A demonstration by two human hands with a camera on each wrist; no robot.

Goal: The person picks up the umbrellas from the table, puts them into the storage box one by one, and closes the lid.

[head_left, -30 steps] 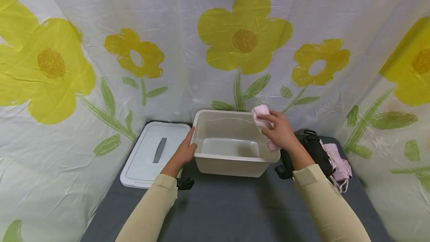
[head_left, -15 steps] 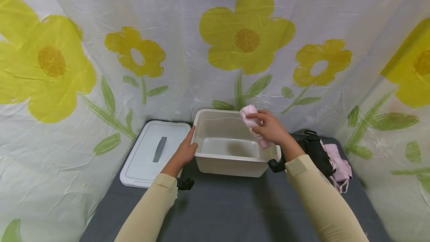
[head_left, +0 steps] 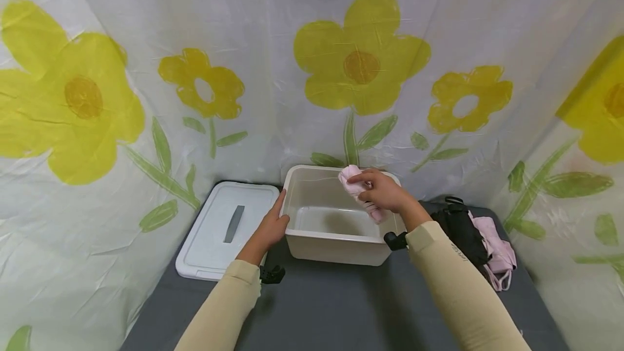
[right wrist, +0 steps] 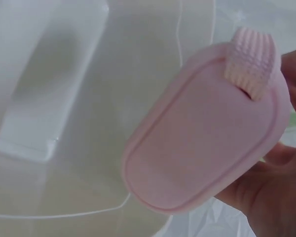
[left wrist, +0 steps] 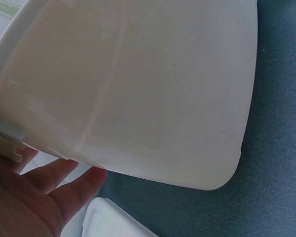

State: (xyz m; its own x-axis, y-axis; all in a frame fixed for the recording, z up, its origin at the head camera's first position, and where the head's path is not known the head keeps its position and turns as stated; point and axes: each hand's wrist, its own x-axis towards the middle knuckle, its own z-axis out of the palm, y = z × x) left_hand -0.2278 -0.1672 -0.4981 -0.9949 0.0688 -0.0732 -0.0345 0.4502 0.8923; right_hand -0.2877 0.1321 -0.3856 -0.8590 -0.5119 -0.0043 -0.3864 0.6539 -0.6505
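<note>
A beige storage box (head_left: 336,249) stands open at the back of the table. At its left end my left hand (head_left: 270,230) holds the rim, with the thumb near the front corner and the index finger running along the edge. In the left wrist view other fingers (left wrist: 76,192) touch the box's outer wall. My right hand (head_left: 387,194) grips a pink folded umbrella (head_left: 350,179) over the right part of the box's opening. Its smooth oval end and ribbed strap (right wrist: 251,61) face the camera in the right wrist view. The umbrella hides part of my right fingers there.
Left of the box lies its white lid (head_left: 209,245) with a grey handle (head_left: 234,225). A black folded bundle (head_left: 458,226) and a pink one (head_left: 496,248) with a cord lie at the right. A flower-printed curtain (head_left: 273,96) hangs right behind the box.
My right hand has carried the pink umbrella leftward, from above the box's right edge to over its inside. My left hand keeps its place on the box. The head view has shifted slightly.
</note>
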